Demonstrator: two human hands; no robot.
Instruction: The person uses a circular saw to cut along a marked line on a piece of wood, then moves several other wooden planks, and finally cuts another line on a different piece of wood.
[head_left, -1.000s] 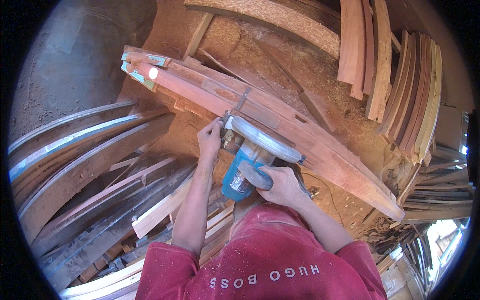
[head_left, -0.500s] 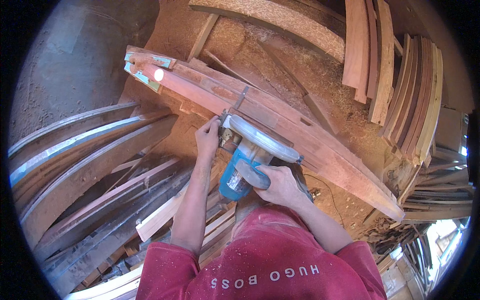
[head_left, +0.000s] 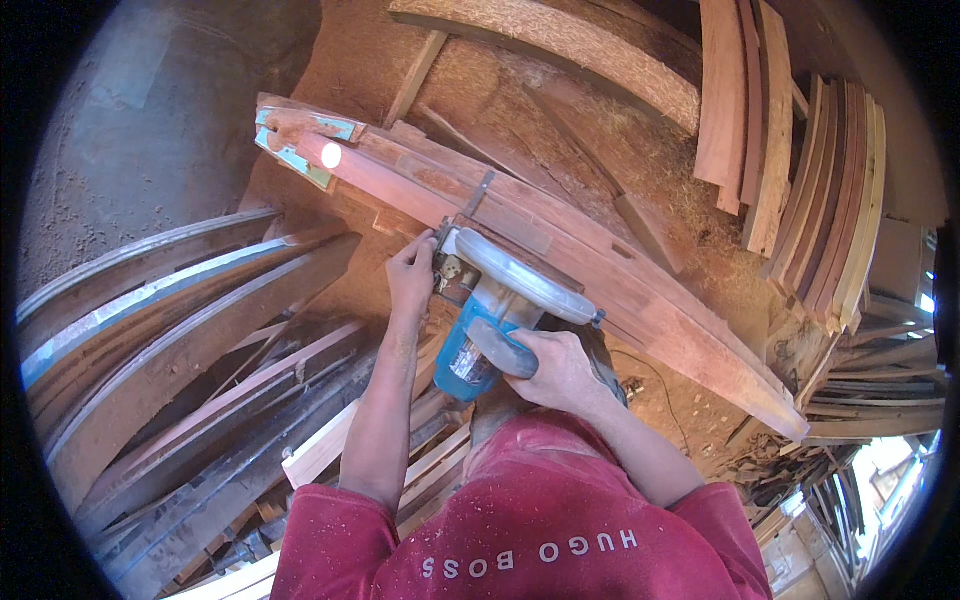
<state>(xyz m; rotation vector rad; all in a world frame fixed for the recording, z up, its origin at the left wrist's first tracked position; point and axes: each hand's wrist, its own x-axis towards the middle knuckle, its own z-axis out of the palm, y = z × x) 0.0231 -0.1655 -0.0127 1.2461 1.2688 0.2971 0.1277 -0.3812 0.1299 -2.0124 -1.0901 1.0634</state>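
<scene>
A blue circular saw (head_left: pixel 463 360) with a pale metal blade guard (head_left: pixel 520 272) rests against a long reddish wooden plank (head_left: pixel 600 290) that runs from far left to near right. Around the saw's rear handle, the fingers of my right hand (head_left: pixel 560 372) are wrapped. My left hand (head_left: pixel 411 270) pinches the front left edge of the saw's base. From there a thin metal guide bar (head_left: pixel 480 193) reaches across the plank. The blade is hidden by the guard. Turquoise paint patches mark the plank support's far left end (head_left: pixel 290 152), and a bright round light spot falls nearby.
Curved boards (head_left: pixel 180 310) stand stacked at the left, with straight lumber (head_left: pixel 320 445) below them. More curved planks (head_left: pixel 830 200) lean at the right. A wide curved beam (head_left: pixel 560 50) lies at the back. Sawdust covers the ground (head_left: pixel 480 90), and a thin cord (head_left: pixel 665 385) trails right of me.
The saw has shifted slightly toward the plank's far left end, both my hands going with it. My grip on it looks the same, and the view has turned a little.
</scene>
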